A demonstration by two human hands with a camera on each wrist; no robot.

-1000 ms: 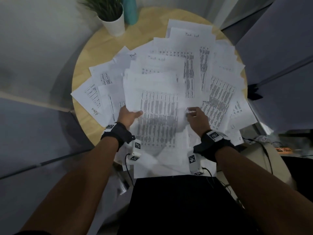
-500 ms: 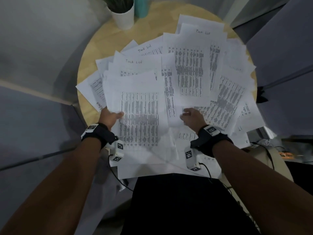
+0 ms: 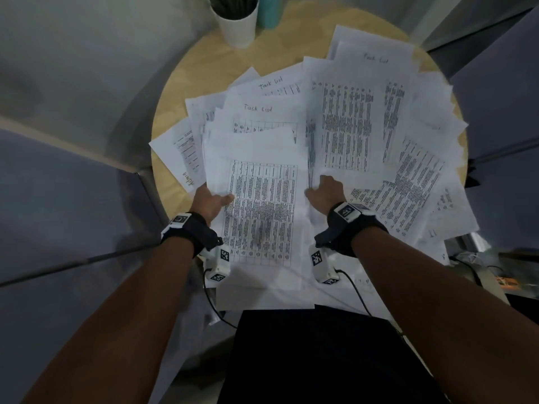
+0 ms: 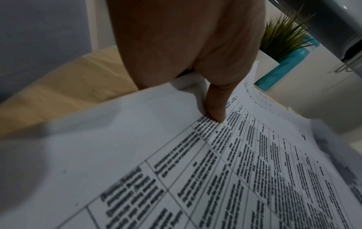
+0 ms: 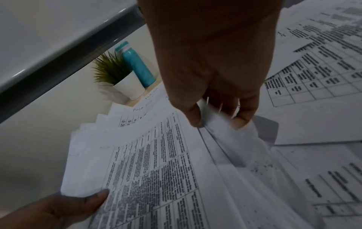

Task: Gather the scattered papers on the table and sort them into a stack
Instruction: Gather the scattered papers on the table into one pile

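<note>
- At the near edge of the table point(image 3: 186, 91), your gathered bundle point(image 3: 262, 205) lay fanned with its printed grid facing up, overhanging toward your lap.
- Your left hand point(image 3: 211, 201) gripped the bundle's left edge, thumb point(image 4: 215, 106) pressed on top and fingers hidden beneath, probably to anchor it while more sheets joined.
- Your right hand point(image 3: 325, 192) pinched the near edge of a loose sheet point(image 5: 233, 136) just right of the bundle, fingers curled round it, likely to drag it across.
- Scattered papers point(image 3: 414, 182) overlapped across the middle and right of the table, so most of the sorting remained.
- At the far edge, a white pot point(image 3: 239, 24) held a spiky green plant point(image 5: 109, 69).
- A teal bottle point(image 3: 269, 13) stood just beside the pot; you could not see its contents.
</note>
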